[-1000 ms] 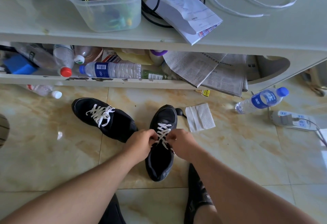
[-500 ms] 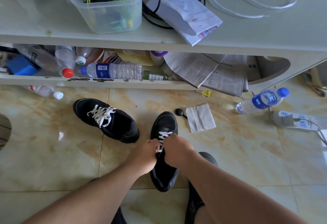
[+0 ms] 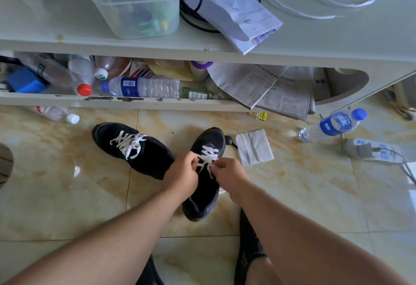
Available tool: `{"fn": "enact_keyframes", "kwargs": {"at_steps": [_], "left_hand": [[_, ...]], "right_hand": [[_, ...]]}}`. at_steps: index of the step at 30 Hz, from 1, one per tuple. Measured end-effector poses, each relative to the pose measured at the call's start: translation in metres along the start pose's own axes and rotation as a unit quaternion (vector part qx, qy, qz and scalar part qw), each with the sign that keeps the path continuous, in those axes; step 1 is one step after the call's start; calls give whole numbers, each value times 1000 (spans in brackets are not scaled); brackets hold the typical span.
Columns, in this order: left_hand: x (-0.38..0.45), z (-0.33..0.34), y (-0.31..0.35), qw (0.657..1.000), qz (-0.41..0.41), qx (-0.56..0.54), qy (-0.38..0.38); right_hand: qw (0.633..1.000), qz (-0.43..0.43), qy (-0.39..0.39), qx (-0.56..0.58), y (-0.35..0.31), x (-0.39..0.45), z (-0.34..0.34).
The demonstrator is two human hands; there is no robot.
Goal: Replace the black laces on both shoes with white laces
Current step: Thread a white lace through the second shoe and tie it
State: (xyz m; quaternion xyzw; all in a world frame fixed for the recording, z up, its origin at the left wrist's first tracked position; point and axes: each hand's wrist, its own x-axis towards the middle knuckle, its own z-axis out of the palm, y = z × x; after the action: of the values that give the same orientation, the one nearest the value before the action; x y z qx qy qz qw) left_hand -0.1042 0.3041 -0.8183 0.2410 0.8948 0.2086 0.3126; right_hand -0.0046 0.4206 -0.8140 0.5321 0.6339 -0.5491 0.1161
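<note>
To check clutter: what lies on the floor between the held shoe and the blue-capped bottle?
Head view: a white tissue lies between shoe and bottle.

Left hand [image 3: 182, 175] and right hand [image 3: 229, 172] pinch the white flat lace [image 3: 208, 157] on the near black fabric shoe [image 3: 206, 174], apparently its loose ends; second white-laced black shoe [image 3: 132, 148] lies beside.
</note>
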Motion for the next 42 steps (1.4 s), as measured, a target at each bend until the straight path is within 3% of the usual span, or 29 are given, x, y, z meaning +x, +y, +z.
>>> {"fn": "enact_keyframes", "kwargs": {"at_steps": [3,5,16,21,26,30,33,37,39,42], "left_hand": [[7,-3,10,998,-5,-41,37],[9,-2,11,998,-12,-50,38],[8,14,0,992,-64,-109,29],[10,19,-12,996,16,-86,-9],[6,18,-24,987,148,54,-7],[9,17,-17,983,146,111,-2],[11,16,-15,990,124,70,6],[11,11,-13,992,116,55,7],[11,10,-16,994,102,44,7],[11,8,-19,997,77,23,8]], "right_hand": [[987,38,29,154,-1,8,-2],[982,47,28,182,-1,12,-5],[998,-22,3,55,-4,17,-6],[998,-37,8,57,3,17,-6],[997,2,-19,75,2,18,-4],[999,-23,-32,7,-7,15,-8],[989,-12,10,150,-10,16,-15],[932,35,24,360,-7,17,-25],[923,44,8,383,-6,17,-25],[940,43,-12,338,-11,14,-26]]}}
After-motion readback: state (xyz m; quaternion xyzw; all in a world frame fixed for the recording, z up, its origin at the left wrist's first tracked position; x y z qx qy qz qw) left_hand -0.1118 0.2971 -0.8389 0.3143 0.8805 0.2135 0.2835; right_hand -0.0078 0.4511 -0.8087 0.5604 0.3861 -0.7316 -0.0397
